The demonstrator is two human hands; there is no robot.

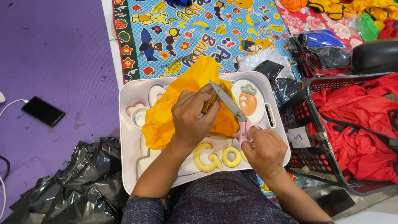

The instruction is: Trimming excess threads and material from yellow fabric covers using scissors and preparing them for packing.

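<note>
While the left hand point(195, 116) pinches orange cloth point(182, 103) on a lap tray point(128, 99), the right hand point(265, 151) grips pink scissors point(234, 112), blades parted; closing them cleanly likely needs taut fabric.

White lap tray point(130, 137) under orange fabric point(174, 108); on purple mat point(54, 54), black phone point(43, 111) beside its left edge.

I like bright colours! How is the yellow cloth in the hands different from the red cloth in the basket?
The yellow cloth lies on the white tray, gripped by the left hand; the red cloth sits untouched in the black basket. The yellow one meets scissors held by the right hand. Both are crumpled.
</note>
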